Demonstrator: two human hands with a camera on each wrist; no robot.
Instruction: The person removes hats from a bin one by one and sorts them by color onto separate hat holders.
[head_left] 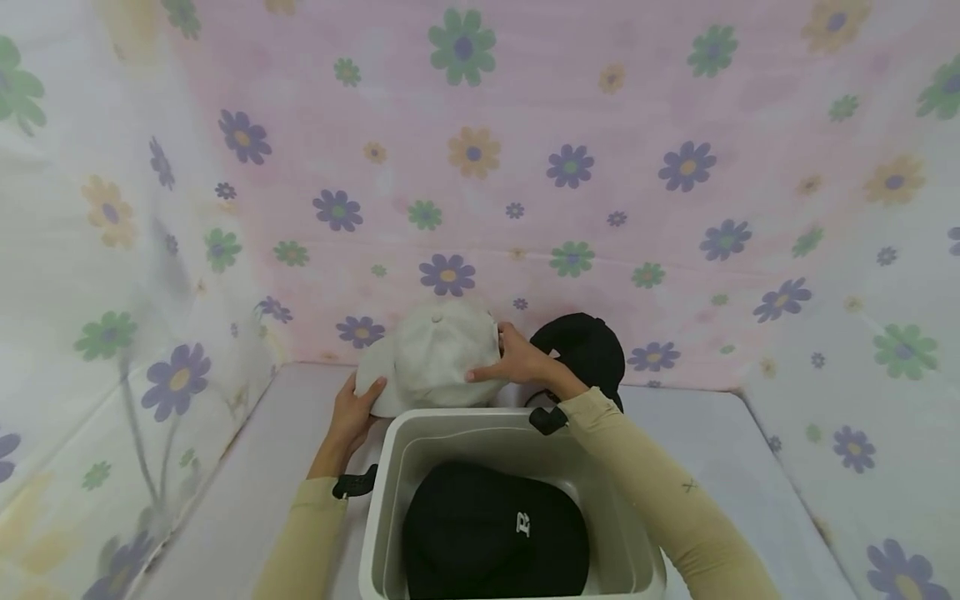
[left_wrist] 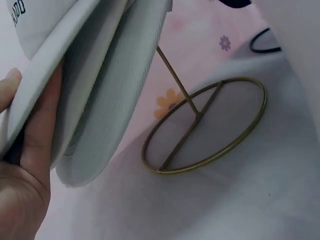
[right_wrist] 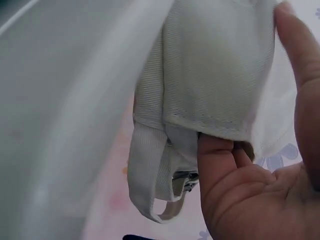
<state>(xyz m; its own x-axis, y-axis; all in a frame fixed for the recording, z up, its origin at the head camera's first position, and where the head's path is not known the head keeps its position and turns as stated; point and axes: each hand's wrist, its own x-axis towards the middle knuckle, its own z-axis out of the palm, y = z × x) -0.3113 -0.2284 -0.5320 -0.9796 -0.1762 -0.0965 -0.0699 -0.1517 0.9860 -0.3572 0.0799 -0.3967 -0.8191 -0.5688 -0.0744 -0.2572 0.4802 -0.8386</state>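
Note:
White caps (head_left: 442, 354), nested so that several brims (left_wrist: 110, 115) overlap in the left wrist view, are behind a white bin. My left hand (head_left: 354, 417) pinches the brim at the left, thumb on one face and fingers tucked between the layers. At the opposite end my right hand (head_left: 517, 358) grips the back edge, fingertips inside and thumb outside, near the adjuster strap (right_wrist: 147, 175). Beneath the caps, a gold wire stand (left_wrist: 198, 115) shows its round base. How the caps sit against the stand's top is hidden.
The white bin (head_left: 450, 415) stands in front, between my forearms, with a black cap (head_left: 480, 533) marked by a white letter inside. Another black cap (head_left: 588, 358) is behind my right wrist. Flower-printed cloth (head_left: 480, 208) encloses the white table (head_left: 705, 450) at the back and sides.

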